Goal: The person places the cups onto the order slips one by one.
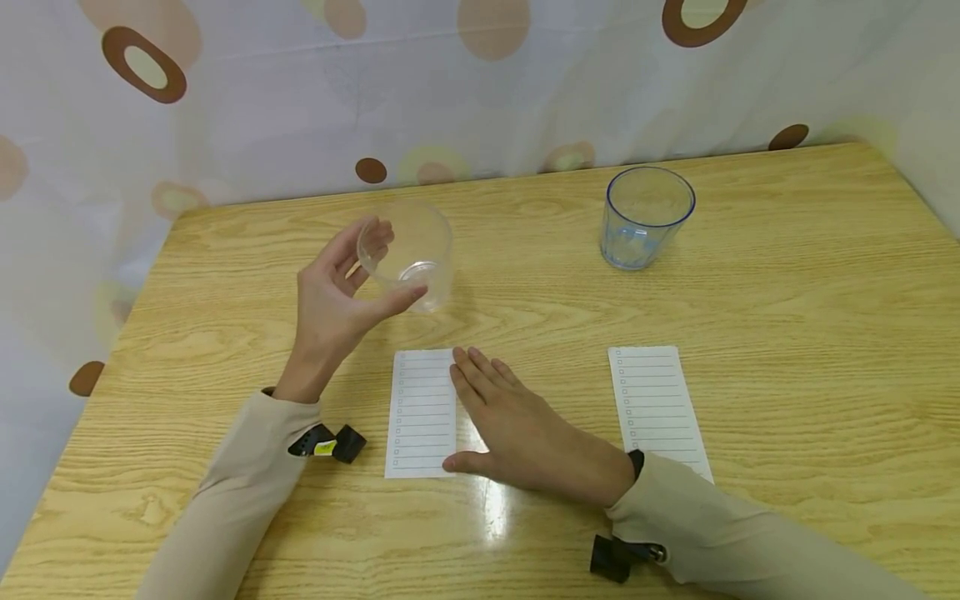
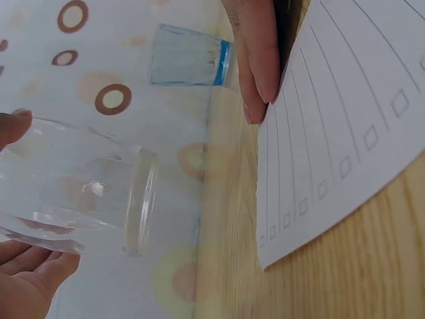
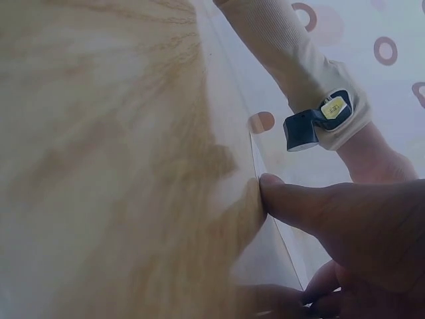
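Observation:
My left hand grips a clear colourless glass, thumb on the near side and fingers round the far side. The left wrist view shows this glass held up off the table, its base toward the wood. My right hand lies with straight fingers along the right edge of a lined checklist sheet. Its fingertips and thumb tip touch that edge. In the right wrist view, the thumb presses at the table surface; the other fingers are partly hidden.
A blue-rimmed glass stands upright at the back right of the wooden table. A second lined sheet lies in front of it, its lower part behind the right forearm. A patterned curtain hangs behind the table.

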Available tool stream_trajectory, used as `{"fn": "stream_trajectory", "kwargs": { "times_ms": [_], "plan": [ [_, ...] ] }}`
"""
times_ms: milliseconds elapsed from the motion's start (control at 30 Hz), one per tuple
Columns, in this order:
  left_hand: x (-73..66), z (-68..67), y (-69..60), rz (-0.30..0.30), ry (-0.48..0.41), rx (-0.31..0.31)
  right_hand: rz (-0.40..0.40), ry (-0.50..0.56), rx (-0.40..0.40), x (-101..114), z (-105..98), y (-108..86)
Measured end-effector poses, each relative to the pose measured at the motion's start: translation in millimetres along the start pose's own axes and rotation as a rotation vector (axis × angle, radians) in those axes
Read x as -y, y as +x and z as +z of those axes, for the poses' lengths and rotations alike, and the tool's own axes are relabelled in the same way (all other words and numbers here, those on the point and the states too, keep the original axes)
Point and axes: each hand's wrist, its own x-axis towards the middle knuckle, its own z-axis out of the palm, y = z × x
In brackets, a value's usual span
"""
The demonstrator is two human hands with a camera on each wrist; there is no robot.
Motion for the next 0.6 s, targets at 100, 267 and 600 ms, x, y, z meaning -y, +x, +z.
{"fn": "stream_trajectory", "kwargs": {
  "times_ms": [100, 267, 600],
  "plan": [
    [-1.9, 1.2, -2.4, 0.005, 0.003, 0.007, 0.0, -0.002, 0.0, 0.1, -0.1, 0.0],
    [-3.5, 0.7, -6.5, 0.009, 0.003, 0.009, 0.003, 0.0, 0.004, 0.2, -0.4, 0.3],
    [-4.6, -4.7, -15.1, -0.025, 0.021, 0.024, 0.005, -0.006, 0.002, -0.2, 0.1, 0.8]
  ]
}}
